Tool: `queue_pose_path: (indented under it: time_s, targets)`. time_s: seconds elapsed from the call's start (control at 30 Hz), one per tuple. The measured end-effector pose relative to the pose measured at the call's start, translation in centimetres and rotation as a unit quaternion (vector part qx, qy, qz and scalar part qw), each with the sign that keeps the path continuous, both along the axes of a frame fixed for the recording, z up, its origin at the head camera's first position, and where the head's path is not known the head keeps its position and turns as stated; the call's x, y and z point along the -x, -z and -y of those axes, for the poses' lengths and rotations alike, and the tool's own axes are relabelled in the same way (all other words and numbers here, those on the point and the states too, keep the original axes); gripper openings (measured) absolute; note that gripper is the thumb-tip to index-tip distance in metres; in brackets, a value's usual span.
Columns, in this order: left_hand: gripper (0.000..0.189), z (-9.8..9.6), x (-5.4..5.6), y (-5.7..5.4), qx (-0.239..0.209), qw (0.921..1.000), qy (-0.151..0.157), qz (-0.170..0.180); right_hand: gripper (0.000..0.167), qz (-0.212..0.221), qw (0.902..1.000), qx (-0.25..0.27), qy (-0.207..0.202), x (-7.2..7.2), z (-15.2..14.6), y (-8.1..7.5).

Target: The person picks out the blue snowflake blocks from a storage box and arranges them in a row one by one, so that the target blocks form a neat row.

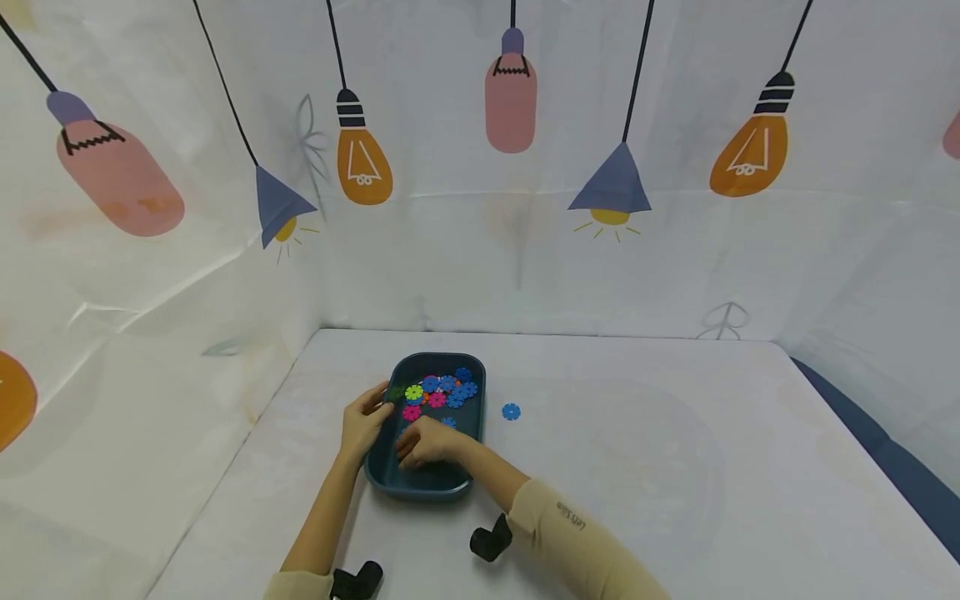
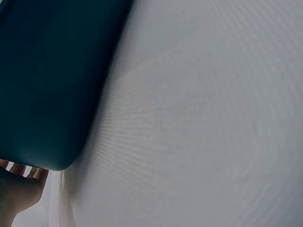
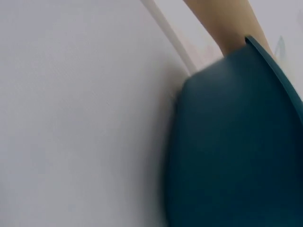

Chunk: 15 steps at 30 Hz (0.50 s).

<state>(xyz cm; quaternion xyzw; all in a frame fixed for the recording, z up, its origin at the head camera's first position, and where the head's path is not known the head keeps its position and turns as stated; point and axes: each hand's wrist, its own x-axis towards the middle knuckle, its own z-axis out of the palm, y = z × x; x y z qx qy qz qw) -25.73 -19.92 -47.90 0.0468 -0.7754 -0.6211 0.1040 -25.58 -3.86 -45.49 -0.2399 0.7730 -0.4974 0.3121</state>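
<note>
A dark teal rectangular tray (image 1: 420, 493) stands on the white table, holding a pile of small flower-shaped plastic discs (image 1: 437, 399) in blue, pink, yellow-green and orange. At its left side my left hand (image 1: 364, 421) grips the rim. The fingers of that hand (image 2: 21, 187) also show past the tray's outer wall in the left wrist view. My right hand (image 1: 427, 442) reaches down inside the tray, near the discs, with bent fingers. Whether its fingertips pinch a disc is hidden. The right wrist view shows the tray's outer wall (image 3: 227, 142), not the right fingers.
One blue flower disc (image 1: 511, 412) lies on the table to the right of the tray. White tabletop (image 1: 637, 467) extends to the right. Behind and at the sides hangs a pale sheet (image 1: 450, 250) printed with lamps. Black wrist devices (image 1: 491, 538) sit by the sleeves.
</note>
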Motion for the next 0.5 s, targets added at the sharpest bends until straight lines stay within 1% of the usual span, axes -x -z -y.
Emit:
queue_pose_path:
  time_s: [0.1,0.17,0.23,0.33,0.4,0.5]
  targets:
    - [0.042,0.0,-0.1,-0.2,0.004,1.0000,0.004,0.004,0.032,-0.006,0.9985,-0.008,-0.054,-0.5,0.3,-0.1]
    - [0.042,-0.2,-0.6,-1.0,0.003,0.9999,0.009,0.013,0.032,-0.004,0.9976,-0.007,-0.069,-0.8,0.4,-0.2]
    - [0.042,-0.2,-0.6,-1.1,0.002,0.9998,0.011,0.014,0.033,0.003,0.9972,-0.003,-0.075,-1.0,0.5,-0.3]
    - [0.042,-0.2,-0.6,-1.1,0.001,0.9998,0.010,0.016,0.032,0.008,0.9959,0.000,-0.091,-1.1,0.5,-0.2]
    - [0.042,0.0,-0.2,-0.3,0.000,0.9999,0.009,0.012,0.031,0.009,0.9943,0.001,-0.106,-1.3,0.5,-0.2]
    - [0.043,0.1,-0.1,-0.2,-0.007,0.9998,0.011,0.014,0.029,0.002,0.9916,-0.001,-0.130,-1.5,0.5,-0.3]
